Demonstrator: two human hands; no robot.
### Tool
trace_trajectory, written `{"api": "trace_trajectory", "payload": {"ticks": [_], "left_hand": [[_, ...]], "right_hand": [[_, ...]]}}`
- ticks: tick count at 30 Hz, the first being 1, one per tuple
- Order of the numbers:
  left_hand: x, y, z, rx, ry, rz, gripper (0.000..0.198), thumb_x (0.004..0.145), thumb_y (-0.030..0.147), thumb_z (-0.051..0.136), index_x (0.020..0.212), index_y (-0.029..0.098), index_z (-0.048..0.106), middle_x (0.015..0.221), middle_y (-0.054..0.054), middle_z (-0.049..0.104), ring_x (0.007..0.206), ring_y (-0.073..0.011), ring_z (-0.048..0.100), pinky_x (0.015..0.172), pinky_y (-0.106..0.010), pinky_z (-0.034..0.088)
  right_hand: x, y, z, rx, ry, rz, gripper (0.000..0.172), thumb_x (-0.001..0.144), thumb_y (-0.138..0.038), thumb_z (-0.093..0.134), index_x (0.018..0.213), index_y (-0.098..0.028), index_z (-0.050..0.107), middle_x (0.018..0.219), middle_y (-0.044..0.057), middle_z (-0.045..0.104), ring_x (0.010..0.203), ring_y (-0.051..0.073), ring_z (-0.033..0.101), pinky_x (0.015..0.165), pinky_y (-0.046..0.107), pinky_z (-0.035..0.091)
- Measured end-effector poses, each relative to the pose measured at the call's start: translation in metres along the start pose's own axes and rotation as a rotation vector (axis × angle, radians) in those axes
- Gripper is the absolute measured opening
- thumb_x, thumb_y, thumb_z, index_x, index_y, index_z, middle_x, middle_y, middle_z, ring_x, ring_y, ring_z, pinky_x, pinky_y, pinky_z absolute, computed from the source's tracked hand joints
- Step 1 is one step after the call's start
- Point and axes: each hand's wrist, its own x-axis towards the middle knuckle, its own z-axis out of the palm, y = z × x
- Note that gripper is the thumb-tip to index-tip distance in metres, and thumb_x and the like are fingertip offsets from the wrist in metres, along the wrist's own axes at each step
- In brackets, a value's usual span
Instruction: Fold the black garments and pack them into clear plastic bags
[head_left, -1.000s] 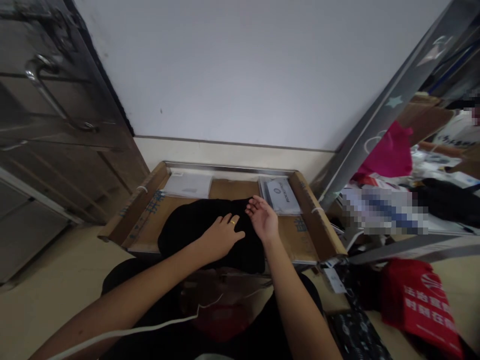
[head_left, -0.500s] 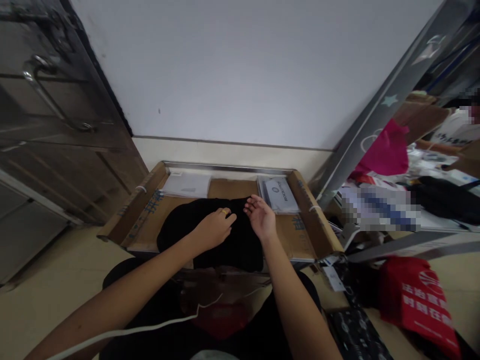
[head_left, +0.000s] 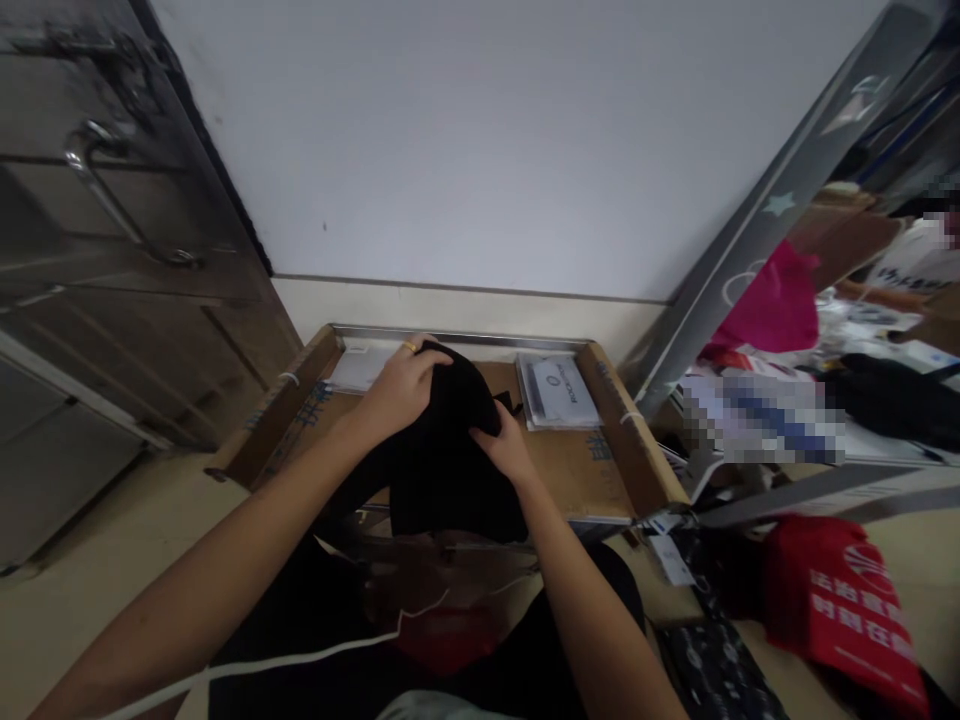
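A piece of black cloth (head_left: pixel 450 470) is bunched up over the front of a shallow cardboard tray (head_left: pixel 577 475), its near end hanging at the tray's front edge. My left hand (head_left: pixel 405 385), with a yellow ring on one finger, grips the cloth's raised far part. On the other side, my right hand (head_left: pixel 506 445) pinches the cloth, thumb on top. Its kind cannot be made out, as the folds are all dark. Behind my right hand lies a stack of printed clear plastic packets (head_left: pixel 561 392). Plain clear bags (head_left: pixel 356 370) lie at the back left, partly hidden by my left hand.
A metal door (head_left: pixel 150 200) stands on the left, and a white wall (head_left: pixel 450 150) rises behind the tray. To the right are a slanted grey post (head_left: pixel 742 240), a cluttered table and a red bag (head_left: pixel 855 610) on the floor. A white cable (head_left: pixel 300 655) crosses below my arms.
The cloth lay flatter before; its left part is now lifted and gathered. My left hand moved up and left and took hold of it; my right hand closed on its right side.
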Motion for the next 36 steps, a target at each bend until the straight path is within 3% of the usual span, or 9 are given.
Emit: {"api": "trace_trajectory", "payload": {"ticks": [3, 6, 9, 14, 17, 21, 30, 36], "left_hand": [[0.009, 0.002, -0.022, 0.024, 0.031, -0.169, 0.022, 0.085, 0.020, 0.061, 0.105, 0.019, 0.071, 0.108, -0.006, 0.063, 0.103, -0.0214, 0.062, 0.099, -0.037, 0.049], [0.000, -0.007, -0.032, -0.035, -0.031, -0.358, 0.033, 0.076, 0.024, 0.072, 0.109, 0.020, 0.070, 0.110, -0.006, 0.066, 0.105, -0.0235, 0.062, 0.100, -0.038, 0.048], [-0.026, -0.017, -0.025, -0.169, -0.101, -0.535, 0.036, 0.074, 0.027, 0.072, 0.109, 0.020, 0.071, 0.110, -0.006, 0.070, 0.104, -0.0243, 0.063, 0.098, -0.039, 0.048], [-0.081, -0.019, -0.002, -0.291, -0.130, -0.736, 0.038, 0.072, 0.034, 0.073, 0.107, 0.019, 0.073, 0.103, -0.006, 0.072, 0.098, -0.0252, 0.065, 0.093, -0.039, 0.049], [-0.106, -0.014, 0.004, -0.275, -0.187, -0.777, 0.037, 0.072, 0.035, 0.073, 0.106, 0.020, 0.074, 0.105, -0.006, 0.073, 0.100, -0.0262, 0.066, 0.094, -0.039, 0.048], [-0.126, -0.008, 0.007, -0.221, -0.238, -0.797, 0.035, 0.073, 0.034, 0.071, 0.105, 0.021, 0.074, 0.107, -0.006, 0.073, 0.102, -0.0268, 0.065, 0.096, -0.040, 0.047], [-0.140, -0.005, 0.005, -0.181, -0.230, -0.744, 0.031, 0.074, 0.032, 0.069, 0.104, 0.022, 0.071, 0.110, -0.006, 0.072, 0.109, -0.0271, 0.065, 0.103, -0.041, 0.046], [-0.148, -0.008, 0.011, -0.167, -0.214, -0.693, 0.028, 0.076, 0.030, 0.066, 0.103, 0.022, 0.069, 0.109, -0.005, 0.069, 0.109, -0.0257, 0.064, 0.103, -0.041, 0.047]], "right_hand": [[0.005, -0.005, -0.007, 0.083, 0.138, 0.062, 0.030, 0.071, -0.032, 0.072, 0.098, -0.020, 0.070, 0.093, 0.002, 0.074, 0.091, 0.024, 0.067, 0.090, 0.038, 0.052], [0.010, -0.014, -0.018, 0.302, 0.277, 0.122, 0.028, 0.073, -0.038, 0.070, 0.096, -0.022, 0.068, 0.092, 0.001, 0.074, 0.087, 0.022, 0.068, 0.083, 0.036, 0.054], [0.008, -0.023, -0.034, 0.319, 0.275, 0.171, 0.029, 0.072, -0.039, 0.070, 0.096, -0.022, 0.067, 0.090, 0.001, 0.075, 0.085, 0.022, 0.068, 0.078, 0.034, 0.055], [-0.017, -0.019, -0.055, -0.012, 0.187, 0.209, 0.027, 0.073, -0.037, 0.067, 0.094, -0.021, 0.066, 0.089, 0.004, 0.074, 0.083, 0.024, 0.068, 0.075, 0.035, 0.054], [-0.038, -0.012, -0.061, -0.222, 0.116, 0.159, 0.022, 0.076, -0.036, 0.062, 0.092, -0.021, 0.067, 0.093, 0.006, 0.074, 0.089, 0.024, 0.067, 0.082, 0.036, 0.052], [-0.061, -0.014, -0.060, -0.434, 0.081, 0.152, 0.018, 0.083, -0.036, 0.056, 0.090, -0.021, 0.065, 0.085, 0.005, 0.072, 0.082, 0.023, 0.067, 0.077, 0.035, 0.050], [-0.082, -0.039, -0.046, -0.722, 0.087, 0.142, 0.028, 0.091, -0.028, 0.051, 0.113, -0.020, 0.067, 0.103, 0.012, 0.075, 0.095, 0.029, 0.070, 0.081, 0.038, 0.049], [-0.086, -0.043, -0.039, -0.889, 0.065, 0.208, 0.030, 0.094, -0.025, 0.052, 0.120, -0.017, 0.066, 0.099, 0.014, 0.075, 0.092, 0.029, 0.071, 0.078, 0.035, 0.048]]}}
